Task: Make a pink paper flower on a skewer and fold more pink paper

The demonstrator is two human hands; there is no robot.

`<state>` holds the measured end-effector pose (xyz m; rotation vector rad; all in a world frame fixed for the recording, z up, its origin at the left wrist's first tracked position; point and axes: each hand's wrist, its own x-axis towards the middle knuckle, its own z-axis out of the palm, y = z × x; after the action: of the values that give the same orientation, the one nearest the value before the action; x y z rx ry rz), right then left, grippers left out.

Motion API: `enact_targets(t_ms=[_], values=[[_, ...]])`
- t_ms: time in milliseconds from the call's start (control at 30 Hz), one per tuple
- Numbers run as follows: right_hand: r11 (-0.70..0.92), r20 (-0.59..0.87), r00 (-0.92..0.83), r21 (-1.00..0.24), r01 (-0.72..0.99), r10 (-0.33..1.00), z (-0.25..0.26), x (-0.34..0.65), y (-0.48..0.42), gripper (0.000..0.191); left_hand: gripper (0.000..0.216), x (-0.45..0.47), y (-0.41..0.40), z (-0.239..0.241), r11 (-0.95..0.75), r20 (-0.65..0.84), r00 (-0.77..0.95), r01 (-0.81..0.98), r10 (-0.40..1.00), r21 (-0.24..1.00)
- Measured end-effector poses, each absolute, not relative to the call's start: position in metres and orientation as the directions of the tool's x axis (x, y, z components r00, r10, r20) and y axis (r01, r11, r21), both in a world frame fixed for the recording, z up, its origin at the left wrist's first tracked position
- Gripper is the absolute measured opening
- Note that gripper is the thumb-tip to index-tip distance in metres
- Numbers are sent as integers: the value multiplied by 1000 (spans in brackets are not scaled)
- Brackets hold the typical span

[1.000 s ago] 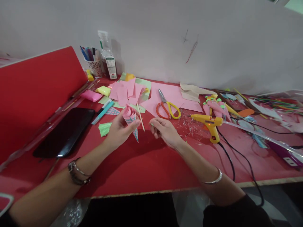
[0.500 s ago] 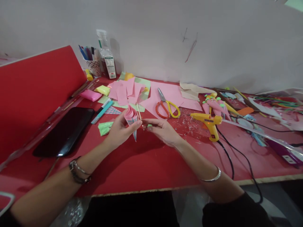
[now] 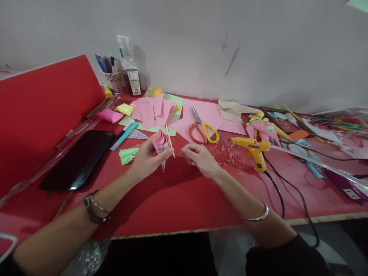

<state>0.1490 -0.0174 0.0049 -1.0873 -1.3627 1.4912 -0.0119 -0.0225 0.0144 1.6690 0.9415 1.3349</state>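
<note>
My left hand [image 3: 146, 158] is closed around a rolled pink paper cone [image 3: 161, 141] with a blue grid outside, its point downward. A thin wooden stick [image 3: 170, 141] slants beside the cone, its lower end by my left thumb. To the right, my right hand [image 3: 199, 158] is closed with its fingertips pinched together, apart from the cone. Whatever those fingertips hold is hidden. Just left of my left hand lies a small green packet [image 3: 128, 156]. Scissors [image 3: 201, 128] with red and yellow handles rest beyond my right hand.
A yellow glue gun [image 3: 254, 147] with a black cord lies at right, near pink cones with green tips [image 3: 261, 126]. A black phone [image 3: 79, 159] is at left. Pink paper strips [image 3: 149, 111], a bottle [image 3: 132, 76] and a pen cup [image 3: 113, 81] stand or lie at the back.
My right hand's fingers have curled in, and the small green piece that showed at its fingertips is out of sight. The cone in my left hand has shifted slightly.
</note>
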Motion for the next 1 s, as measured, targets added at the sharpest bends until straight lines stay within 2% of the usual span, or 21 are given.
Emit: enact_targets(t_ms=[67,233,333,400,500,567,633,733,900,1000], values=[[-60,-39,-295,-996,-62,955,3,148,-16,7,10,-12,-23,14,-422,405,170,77,898,903],[-81,-32,-322,-987,-140,946,3,147,-17,23,11,-13,-23,13,-510,480,192,154,856,847],[-82,-22,-304,-979,-185,953,5,147,-18,18,16,-16,-24,14,-616,584,198,267,788,741],[-90,-34,-309,-982,-168,950,7,148,-18,14,18,-16,-24,14,-671,637,218,321,739,668],[-113,-78,-297,-988,-105,952,8,148,-19,26,16,-17,-26,15,-723,692,241,374,680,581],[-100,-80,-243,-992,-73,967,8,148,-19,31,15,-16,-26,15,-737,713,246,407,657,539],[-53,-40,-165,-996,-74,985,8,148,-18,28,14,-16,-26,15,-747,728,251,431,638,506],[-11,5,-118,-991,-133,993,7,147,-16,18,12,-16,-25,14,-775,754,263,420,602,472],[-116,-50,-218,-946,-302,975,6,146,-16,26,12,-16,-25,13,-801,769,280,383,575,459],[-110,-45,-212,-947,-303,976,6,146,-16,24,13,-16,-25,13,-800,763,288,381,579,463]])
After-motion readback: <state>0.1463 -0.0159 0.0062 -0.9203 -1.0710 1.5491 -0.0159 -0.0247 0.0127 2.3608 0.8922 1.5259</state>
